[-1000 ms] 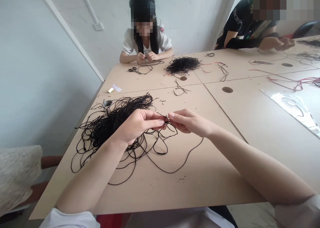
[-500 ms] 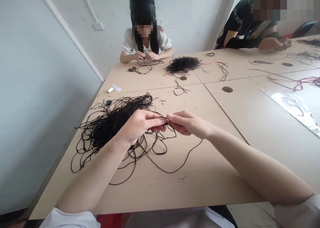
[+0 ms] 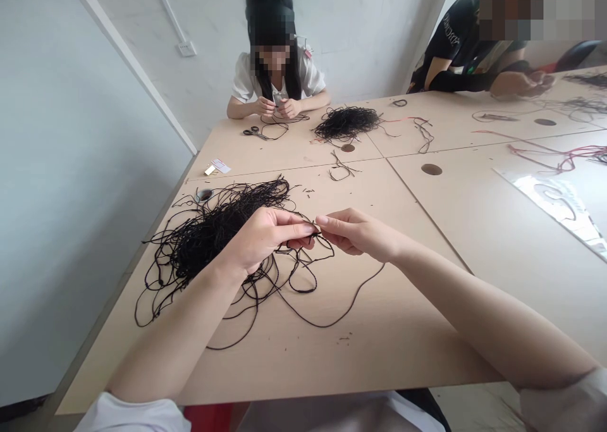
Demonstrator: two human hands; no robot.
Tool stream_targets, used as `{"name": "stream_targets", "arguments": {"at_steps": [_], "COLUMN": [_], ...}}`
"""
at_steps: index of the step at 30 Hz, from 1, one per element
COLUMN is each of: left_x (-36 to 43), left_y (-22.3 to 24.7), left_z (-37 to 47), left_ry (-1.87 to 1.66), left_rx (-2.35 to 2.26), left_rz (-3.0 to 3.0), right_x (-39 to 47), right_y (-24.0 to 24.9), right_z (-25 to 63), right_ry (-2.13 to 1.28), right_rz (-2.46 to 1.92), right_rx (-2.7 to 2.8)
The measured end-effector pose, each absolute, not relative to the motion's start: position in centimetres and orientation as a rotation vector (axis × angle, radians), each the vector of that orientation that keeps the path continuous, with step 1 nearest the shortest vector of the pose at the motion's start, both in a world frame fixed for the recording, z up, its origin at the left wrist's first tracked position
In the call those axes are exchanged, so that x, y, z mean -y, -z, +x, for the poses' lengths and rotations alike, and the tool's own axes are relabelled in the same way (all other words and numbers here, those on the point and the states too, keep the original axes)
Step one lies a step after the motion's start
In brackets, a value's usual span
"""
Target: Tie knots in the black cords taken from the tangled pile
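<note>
Thin black cord (image 3: pixel 303 289) runs in loops from between my hands down onto the pale wooden table (image 3: pixel 379 356). My left hand (image 3: pixel 275 234) pinches the cord between thumb and fingers. Close against it on the right, my right hand (image 3: pixel 358 233) is closed, thumb on forefinger, at the same cord. A small knot or crossing of cord shows between the fingertips, too fine to make out. Beside and partly behind my left hand lies a large tangled pile of black cords (image 3: pixel 203 236).
Across the table a person (image 3: pixel 279 84) handles cord, with scissors (image 3: pixel 256 132) and another black cord pile (image 3: pixel 348 123) nearby. Another person (image 3: pixel 459 52) sits at the far right. Red cords (image 3: pixel 564 160), a clear sheet (image 3: pixel 550 198) and a paper tag (image 3: pixel 220 166) lie about.
The cord between my fingertips has shifted slightly, while my hands stay in nearly the same place. The person opposite has moved their hands a little.
</note>
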State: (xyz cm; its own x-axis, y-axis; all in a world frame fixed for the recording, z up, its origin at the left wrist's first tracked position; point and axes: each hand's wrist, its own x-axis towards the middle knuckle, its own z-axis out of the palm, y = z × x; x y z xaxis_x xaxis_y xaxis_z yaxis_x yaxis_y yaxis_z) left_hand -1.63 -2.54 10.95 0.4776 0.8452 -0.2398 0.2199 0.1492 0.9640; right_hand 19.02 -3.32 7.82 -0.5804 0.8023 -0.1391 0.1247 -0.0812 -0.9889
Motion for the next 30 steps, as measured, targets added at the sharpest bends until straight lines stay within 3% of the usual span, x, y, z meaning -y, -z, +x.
{"name": "stream_targets", "arguments": {"at_steps": [11,16,25,30], "left_x": [2.4,2.5,2.6,3.0], "left_y": [-11.2,-11.1,-11.3,-11.8], "left_z": [-2.0,-2.0,-2.1,-2.1], "left_ry": [-0.595,-0.593,-0.56,-0.598], "left_rx": [-1.017,-1.0,-1.002,-1.031], "left_rz": [1.4,1.378,1.428,1.559], "right_x": [2.3,0.6,-1.4,-1.9], "right_y": [-7.9,-7.4,-2.5,-0.7], "right_z": [20.2,21.4,22.5,22.2], "right_ry": [-1.635,-1.112,-0.359,-0.227], "right_rz": [-1.144,-1.65,-2.159,-2.267], "right_rx": [1.798,1.986,2.262,2.335]}}
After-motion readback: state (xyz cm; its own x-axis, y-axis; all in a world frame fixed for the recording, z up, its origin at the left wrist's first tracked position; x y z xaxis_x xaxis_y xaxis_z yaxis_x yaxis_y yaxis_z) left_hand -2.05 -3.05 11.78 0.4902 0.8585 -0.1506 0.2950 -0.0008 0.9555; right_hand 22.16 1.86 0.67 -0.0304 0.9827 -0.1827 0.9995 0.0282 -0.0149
